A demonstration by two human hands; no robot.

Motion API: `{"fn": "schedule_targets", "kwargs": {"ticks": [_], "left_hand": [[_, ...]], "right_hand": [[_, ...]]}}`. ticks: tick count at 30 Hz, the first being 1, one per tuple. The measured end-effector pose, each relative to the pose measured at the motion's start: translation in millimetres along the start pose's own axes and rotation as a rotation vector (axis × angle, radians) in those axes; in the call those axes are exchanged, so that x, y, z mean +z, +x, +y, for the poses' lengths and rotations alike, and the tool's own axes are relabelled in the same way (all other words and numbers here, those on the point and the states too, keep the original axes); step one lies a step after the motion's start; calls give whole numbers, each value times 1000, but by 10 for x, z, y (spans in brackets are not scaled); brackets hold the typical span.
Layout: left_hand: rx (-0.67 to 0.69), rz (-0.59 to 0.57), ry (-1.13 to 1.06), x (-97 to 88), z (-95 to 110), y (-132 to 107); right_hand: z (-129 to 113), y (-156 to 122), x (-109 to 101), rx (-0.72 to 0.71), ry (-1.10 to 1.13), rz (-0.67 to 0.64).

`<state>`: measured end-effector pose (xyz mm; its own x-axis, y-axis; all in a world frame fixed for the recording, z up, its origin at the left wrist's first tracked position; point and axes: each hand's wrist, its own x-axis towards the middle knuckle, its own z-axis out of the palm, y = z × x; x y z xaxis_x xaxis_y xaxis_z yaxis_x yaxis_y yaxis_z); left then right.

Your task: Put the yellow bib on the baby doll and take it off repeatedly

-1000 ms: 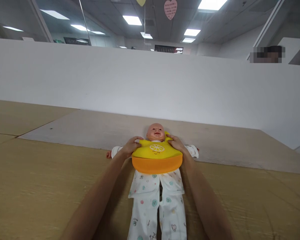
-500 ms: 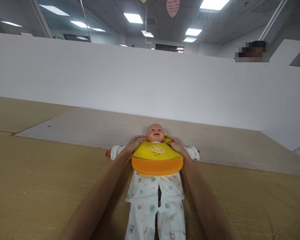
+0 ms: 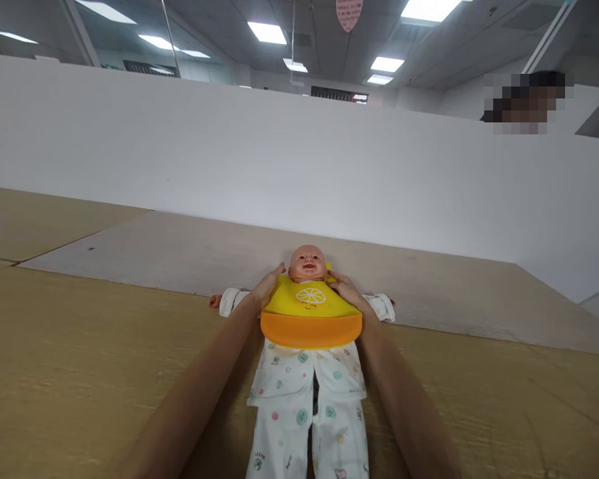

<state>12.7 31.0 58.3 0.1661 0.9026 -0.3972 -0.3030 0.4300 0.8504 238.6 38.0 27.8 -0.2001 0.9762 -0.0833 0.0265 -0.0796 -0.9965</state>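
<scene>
Now the left hand stretches along the bib's left edge; the right hand bends opposite. Their grip I cannot tell.

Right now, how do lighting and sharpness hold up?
Head view: ceiling lights glare white; soft shadow lies beside the doll; the bib shows its print clearly; the pink note is unreadable; a person's head is pixelated.

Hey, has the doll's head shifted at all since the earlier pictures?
No clear shift: the doll's head keeps about the same place in front of the white wall.
</scene>
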Motion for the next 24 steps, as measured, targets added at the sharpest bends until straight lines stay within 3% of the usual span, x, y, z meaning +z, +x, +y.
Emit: {"fn": "schedule_targets", "kwargs": {"ticks": [5, 12, 17, 24], "left_hand": [[80, -86, -60, -48, 0, -12], [-40, -151, -86, -20, -1, -56], [80, -225, -88, -69, -70, 30], [95, -247, -55, -133, -88, -8]], "right_hand": [[-68, -86, 63, -26, 105, 33], [-83, -177, 26, -6, 173, -40], [-102, -166, 49, -31, 283, -96], [-85, -53, 137, -77, 437, -83]]}}
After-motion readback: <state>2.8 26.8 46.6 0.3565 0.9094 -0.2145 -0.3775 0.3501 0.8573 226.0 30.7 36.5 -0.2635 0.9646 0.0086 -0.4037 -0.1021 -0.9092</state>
